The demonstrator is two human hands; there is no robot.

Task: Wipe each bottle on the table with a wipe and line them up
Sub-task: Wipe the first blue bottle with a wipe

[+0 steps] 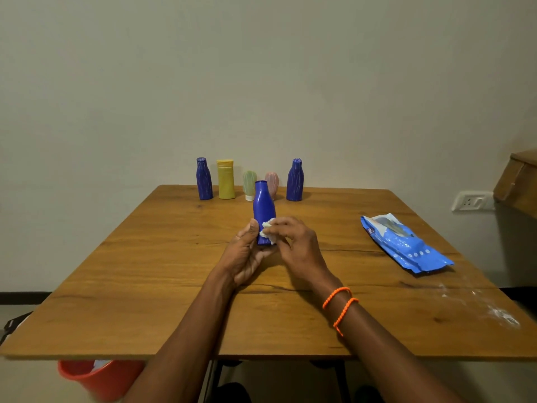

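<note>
Bottle (263,207) base behind wipe (267,229), hands

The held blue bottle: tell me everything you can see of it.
The blue bottle is plain glossy blue, plastic by its look, with a narrow neck widening to a straight body; no label or cap shows. It is upright, held above the table in front of the back row. The left hand grips its lower part, thumb up its left side. The right hand presses a crumpled white wipe against its lower right side.
</note>
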